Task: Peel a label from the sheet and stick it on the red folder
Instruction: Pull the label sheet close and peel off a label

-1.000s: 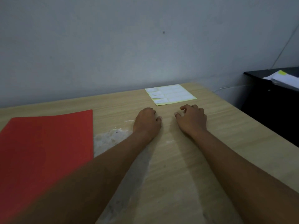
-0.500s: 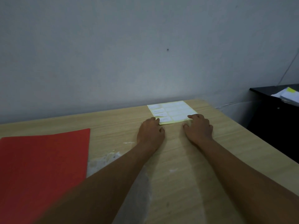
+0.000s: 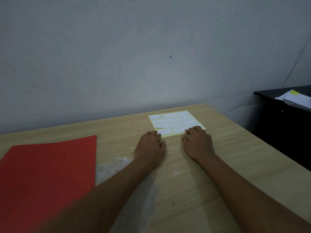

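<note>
A yellow-backed label sheet (image 3: 176, 121) with several white labels lies flat near the far edge of the wooden table (image 3: 235, 148). My left hand (image 3: 149, 147) rests palm down, its fingertips touching the sheet's near left corner. My right hand (image 3: 198, 142) lies palm down with its fingers on the sheet's near right edge. Neither hand holds anything. The red folder (image 3: 47, 170) lies flat at the left of the table, apart from both hands.
A grey wall stands right behind the table. A black cabinet (image 3: 286, 125) with a stack of white papers (image 3: 297, 99) stands to the right, past the table's edge. White smears (image 3: 114, 165) mark the tabletop between the folder and my left arm.
Both hands have slid forward across the table and now reach the sheet's near edge. The camera has tilted up a little.
</note>
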The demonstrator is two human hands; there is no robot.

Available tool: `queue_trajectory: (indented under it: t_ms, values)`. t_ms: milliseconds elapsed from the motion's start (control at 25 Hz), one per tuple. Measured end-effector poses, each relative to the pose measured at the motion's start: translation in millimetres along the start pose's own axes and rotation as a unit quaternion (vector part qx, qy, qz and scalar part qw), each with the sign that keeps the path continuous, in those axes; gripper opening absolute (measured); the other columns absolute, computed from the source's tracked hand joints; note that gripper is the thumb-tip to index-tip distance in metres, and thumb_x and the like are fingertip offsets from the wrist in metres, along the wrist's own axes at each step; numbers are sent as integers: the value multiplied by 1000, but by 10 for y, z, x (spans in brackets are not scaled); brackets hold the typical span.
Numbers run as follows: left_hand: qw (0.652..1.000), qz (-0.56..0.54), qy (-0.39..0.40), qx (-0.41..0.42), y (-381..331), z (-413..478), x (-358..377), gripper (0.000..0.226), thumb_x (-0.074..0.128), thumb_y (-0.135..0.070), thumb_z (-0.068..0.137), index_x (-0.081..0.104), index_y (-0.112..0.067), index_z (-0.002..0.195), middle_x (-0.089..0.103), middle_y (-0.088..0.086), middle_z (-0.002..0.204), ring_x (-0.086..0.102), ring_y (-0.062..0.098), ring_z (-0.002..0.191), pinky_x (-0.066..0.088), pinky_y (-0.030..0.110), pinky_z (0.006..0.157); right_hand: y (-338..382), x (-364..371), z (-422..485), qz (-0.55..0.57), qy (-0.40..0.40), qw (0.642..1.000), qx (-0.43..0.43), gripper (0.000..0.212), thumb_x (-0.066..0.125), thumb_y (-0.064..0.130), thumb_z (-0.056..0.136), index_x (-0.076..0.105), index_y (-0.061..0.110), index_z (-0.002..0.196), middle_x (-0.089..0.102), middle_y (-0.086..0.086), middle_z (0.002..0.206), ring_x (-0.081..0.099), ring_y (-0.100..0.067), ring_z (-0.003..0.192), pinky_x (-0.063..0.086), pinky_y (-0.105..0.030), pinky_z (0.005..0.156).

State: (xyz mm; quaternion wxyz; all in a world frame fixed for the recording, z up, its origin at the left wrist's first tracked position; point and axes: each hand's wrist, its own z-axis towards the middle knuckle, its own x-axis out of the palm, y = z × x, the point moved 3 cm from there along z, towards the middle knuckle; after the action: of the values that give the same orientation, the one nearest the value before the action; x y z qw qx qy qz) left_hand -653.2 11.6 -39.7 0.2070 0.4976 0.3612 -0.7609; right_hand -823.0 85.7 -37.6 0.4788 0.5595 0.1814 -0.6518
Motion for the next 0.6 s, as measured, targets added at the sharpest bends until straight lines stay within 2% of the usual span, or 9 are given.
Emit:
queue_trajectory:
  t_ms: [160,480,600]
  values:
    - [1000,19,0,4,70,-444,-180,50,40,-34,98,53,-7,138,51,10,145,42,25,136,30,36,115,239,-64,-390,20,7,1000,-22,32,51,35,96,57,17,121,55,1,131,51,-21,124,36,-36,98]
    - [999,40,-11,-31,270,-1422,-497,56,37,-37,98,48,-6,142,46,11,151,39,23,141,28,33,117,736,-174,-1251,10,17,998,-58,36,46,39,96,53,19,125,52,1,136,47,-20,130,36,-35,102]
    - [998,47,-13,-38,322,-1670,-592,56,36,-39,96,51,-5,139,49,12,148,43,23,137,35,35,114,875,-191,-1495,15,19,998,-63,38,45,40,96,52,20,128,51,2,138,44,-21,133,34,-35,105]
